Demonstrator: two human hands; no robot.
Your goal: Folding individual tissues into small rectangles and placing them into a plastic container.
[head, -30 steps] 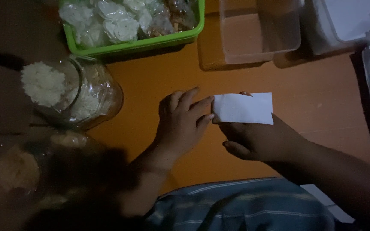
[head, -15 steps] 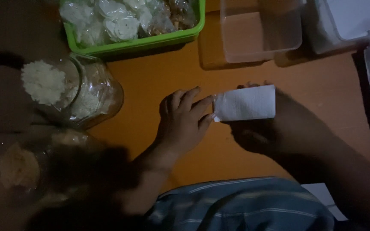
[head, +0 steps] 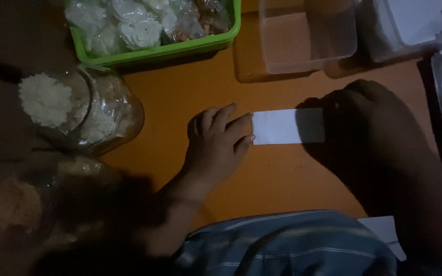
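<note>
One orange table (head: 190, 92), dim room, green basket (head: 180, 48)
</note>
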